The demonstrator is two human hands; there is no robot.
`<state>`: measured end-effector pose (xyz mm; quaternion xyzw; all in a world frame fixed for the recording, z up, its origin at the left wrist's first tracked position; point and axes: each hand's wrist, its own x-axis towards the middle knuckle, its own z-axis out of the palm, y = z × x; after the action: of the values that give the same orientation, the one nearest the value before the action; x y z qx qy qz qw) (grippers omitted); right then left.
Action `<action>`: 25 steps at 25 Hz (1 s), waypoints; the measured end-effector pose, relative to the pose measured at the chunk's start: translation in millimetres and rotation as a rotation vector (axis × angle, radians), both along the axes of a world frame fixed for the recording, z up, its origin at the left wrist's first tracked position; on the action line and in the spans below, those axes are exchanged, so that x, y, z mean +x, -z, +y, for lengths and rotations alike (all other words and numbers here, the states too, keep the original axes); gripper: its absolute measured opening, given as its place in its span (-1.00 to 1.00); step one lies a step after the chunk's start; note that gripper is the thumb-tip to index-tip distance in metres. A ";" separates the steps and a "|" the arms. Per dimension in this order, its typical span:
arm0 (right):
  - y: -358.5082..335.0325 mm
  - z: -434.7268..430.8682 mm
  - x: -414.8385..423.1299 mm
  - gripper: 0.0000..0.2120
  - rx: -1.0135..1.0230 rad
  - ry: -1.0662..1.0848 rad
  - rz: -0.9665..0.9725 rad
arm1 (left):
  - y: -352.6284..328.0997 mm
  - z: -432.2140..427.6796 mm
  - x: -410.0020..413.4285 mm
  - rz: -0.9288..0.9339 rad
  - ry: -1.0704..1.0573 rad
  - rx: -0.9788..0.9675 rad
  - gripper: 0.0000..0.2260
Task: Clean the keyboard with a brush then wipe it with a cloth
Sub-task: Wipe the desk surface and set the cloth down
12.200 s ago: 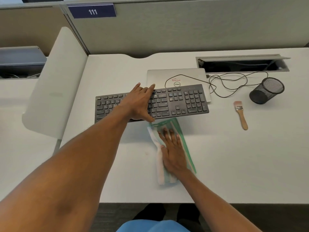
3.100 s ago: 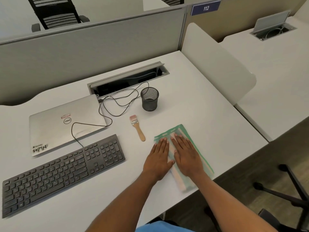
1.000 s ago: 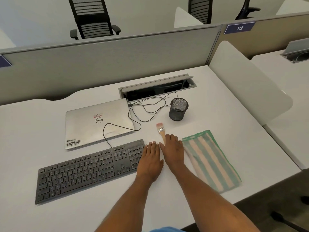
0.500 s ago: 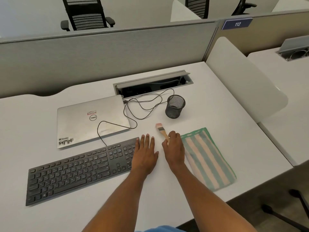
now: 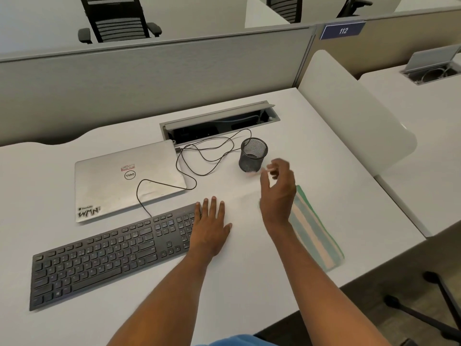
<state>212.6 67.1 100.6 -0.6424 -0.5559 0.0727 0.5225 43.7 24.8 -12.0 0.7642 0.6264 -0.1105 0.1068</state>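
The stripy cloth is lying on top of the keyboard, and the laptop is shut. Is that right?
Not quite. In the head view the stripy cloth lies on the desk, to the right of the keyboard and apart from it. The laptop is shut, as you said.

Matt blk plastic keyboard [image 5: 99,255], woven cloth [image 5: 314,233], metal mesh cup [image 5: 252,156], smooth desk [image 5: 249,283]

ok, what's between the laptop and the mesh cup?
Loops of black cable lying on the desk fill the gap between laptop and mesh cup. Nothing else shows there in the head view.
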 end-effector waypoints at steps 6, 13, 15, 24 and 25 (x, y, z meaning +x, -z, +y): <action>-38.4 54.1 16.7 -0.83 0.104 0.015 0.017 | 1.1 -0.2 0.4 0.006 0.006 0.000 -0.36; -23.0 109.6 16.4 -0.76 -0.139 -0.014 -0.177 | 2.1 -3.0 0.4 -0.017 0.009 0.013 -0.37; -16.7 121.8 12.7 -0.70 -0.265 -0.029 -0.234 | 3.3 -2.8 -0.4 -0.027 0.007 0.022 -0.36; 10.2 148.6 3.3 -0.60 -0.573 -0.102 -0.519 | 11.5 -3.3 -6.5 -0.078 0.015 0.058 -0.32; 11.4 150.8 2.9 -0.64 -0.562 -0.117 -0.496 | 11.7 -3.1 -6.5 -0.075 0.014 0.056 -0.32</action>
<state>215.5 217.9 89.2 -0.7258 -0.6596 0.0944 0.1707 37.2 21.6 -23.7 0.7748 0.6195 -0.0649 0.1083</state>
